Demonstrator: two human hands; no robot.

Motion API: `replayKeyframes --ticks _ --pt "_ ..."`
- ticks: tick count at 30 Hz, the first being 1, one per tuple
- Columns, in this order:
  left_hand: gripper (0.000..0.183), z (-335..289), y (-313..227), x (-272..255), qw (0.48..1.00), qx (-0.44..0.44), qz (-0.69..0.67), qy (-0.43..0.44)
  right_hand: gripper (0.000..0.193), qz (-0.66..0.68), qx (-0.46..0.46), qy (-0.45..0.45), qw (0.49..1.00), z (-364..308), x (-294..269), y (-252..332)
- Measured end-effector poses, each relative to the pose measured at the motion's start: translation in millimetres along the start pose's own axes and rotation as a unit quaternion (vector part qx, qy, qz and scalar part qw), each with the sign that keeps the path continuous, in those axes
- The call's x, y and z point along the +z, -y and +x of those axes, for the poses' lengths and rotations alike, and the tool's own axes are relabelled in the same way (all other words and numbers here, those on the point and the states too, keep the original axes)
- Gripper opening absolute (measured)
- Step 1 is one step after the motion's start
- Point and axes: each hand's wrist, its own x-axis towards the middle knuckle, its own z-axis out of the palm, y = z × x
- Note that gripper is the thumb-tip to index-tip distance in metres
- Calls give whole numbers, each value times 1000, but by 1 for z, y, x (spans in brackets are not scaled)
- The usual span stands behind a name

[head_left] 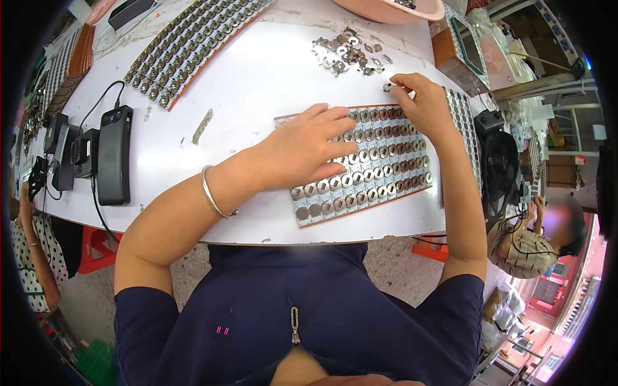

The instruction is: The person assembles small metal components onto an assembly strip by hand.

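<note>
A small metal part (387, 87) is held at the fingertips of the right hand (415, 106); the thumb and forefinger are brought nearly together on it, and the other fingers are curled. The part is held just beyond the far edge of a board (367, 206), near its right end. By the left hand (309, 145), placed palm down with the fingers loosely spread, the board's upper left portion is covered; nothing is seen to be gripped there, and whether any pressure is applied cannot be told.

The board is laid at a slight tilt near the front edge of a white table (238, 96). It is covered with rows of metal rounds, many marked with a dark diamond shape; two at the lower left corner are seen as plain grey discs. Beyond the board, a loose pile of metal parts (351, 55) is scattered, and a pink bowl (386, 13) is set at the far edge of the view.

A second board (193, 48) is placed at the upper left, well apart from the first. A black power pack (116, 154) is stood at the left, with cables attached. A third board (465, 122) is partly hidden by the right forearm.
</note>
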Motion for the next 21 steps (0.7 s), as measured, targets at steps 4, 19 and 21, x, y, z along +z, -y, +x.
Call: replayKeyframes --ticks 4,19,21 --pt "37 2 2 0 1000 5 -1 4 20 -9 9 37 999 3 9 -4" --pt "31 3 4 8 1000 13 4 -6 20 -12 75 -56 996 0 17 -4" --pt "31 1 4 8 1000 6 14 -18 21 84 98 -94 987 -10 2 23"
